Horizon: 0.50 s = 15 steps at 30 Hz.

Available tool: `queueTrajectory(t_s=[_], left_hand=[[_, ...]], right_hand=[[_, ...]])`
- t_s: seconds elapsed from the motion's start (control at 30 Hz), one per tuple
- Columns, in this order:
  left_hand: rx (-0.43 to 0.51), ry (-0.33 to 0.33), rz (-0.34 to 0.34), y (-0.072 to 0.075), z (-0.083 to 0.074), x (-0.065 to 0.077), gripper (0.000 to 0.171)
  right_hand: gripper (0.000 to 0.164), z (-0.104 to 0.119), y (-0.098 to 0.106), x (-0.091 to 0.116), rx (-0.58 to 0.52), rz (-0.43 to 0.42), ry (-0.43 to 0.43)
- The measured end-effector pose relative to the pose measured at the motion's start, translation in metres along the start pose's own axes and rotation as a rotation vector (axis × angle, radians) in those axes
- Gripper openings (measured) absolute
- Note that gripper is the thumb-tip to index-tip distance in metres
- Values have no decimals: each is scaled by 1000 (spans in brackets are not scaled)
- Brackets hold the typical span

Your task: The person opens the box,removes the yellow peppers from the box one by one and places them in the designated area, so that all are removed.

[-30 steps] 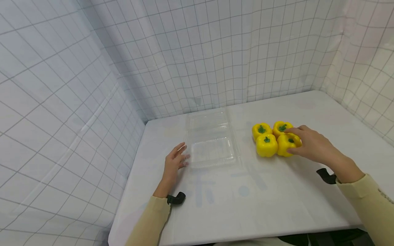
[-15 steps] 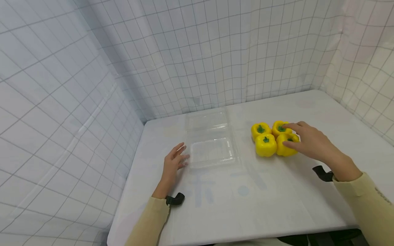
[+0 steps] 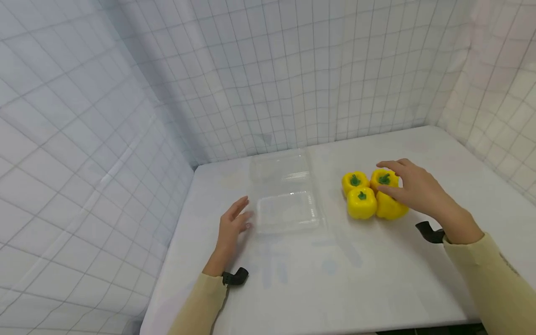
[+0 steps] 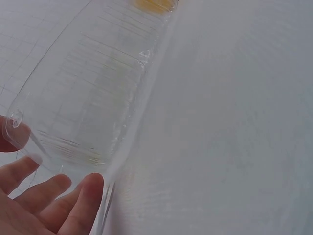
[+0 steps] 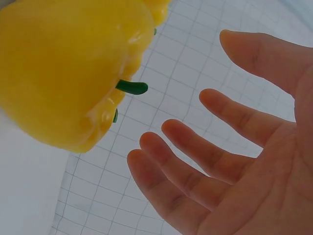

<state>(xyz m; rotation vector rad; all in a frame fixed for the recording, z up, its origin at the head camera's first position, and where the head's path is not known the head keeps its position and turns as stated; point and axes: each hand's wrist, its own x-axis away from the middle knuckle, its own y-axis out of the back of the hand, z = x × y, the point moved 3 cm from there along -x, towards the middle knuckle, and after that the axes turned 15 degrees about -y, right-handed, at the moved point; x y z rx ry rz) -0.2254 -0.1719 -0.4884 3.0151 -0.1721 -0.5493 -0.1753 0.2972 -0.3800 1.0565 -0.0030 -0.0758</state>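
Several yellow bell peppers (image 3: 362, 203) with green stems stand grouped on the table's right half. My right hand (image 3: 414, 186) hovers over the front right pepper (image 3: 391, 208), fingers spread and holding nothing; part of that pepper is hidden under it. In the right wrist view a gap shows between the fingers (image 5: 183, 147) and the yellow pepper (image 5: 63, 68). A clear plastic clamshell box (image 3: 286, 211) lies unfolded, its lid half toward the back. My left hand (image 3: 229, 228) is at the box's left side, fingers relaxed, with fingertips (image 4: 90, 183) right at the rim in the left wrist view.
A white cloth covers the table (image 3: 318, 284). White gridded curtains (image 3: 293, 74) rise close behind the table and along its left and right sides. A black wrist strap mount (image 3: 430, 232) sticks out from the right wrist.
My right hand has lifted a little off the front right pepper and shifted slightly left. The left hand stays beside the clear box, and the peppers keep their places.
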Motion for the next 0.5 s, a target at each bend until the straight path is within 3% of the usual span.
queueTrajectory(t_s=[0.27, 0.5], left_hand=[[-64, -91, 9, 5, -12, 0, 53], [-219, -171, 24, 10, -20, 3, 55]], right_hand=[[59, 10, 2, -4, -9, -1, 6], [58, 8, 1, -3, -20, -17, 2]])
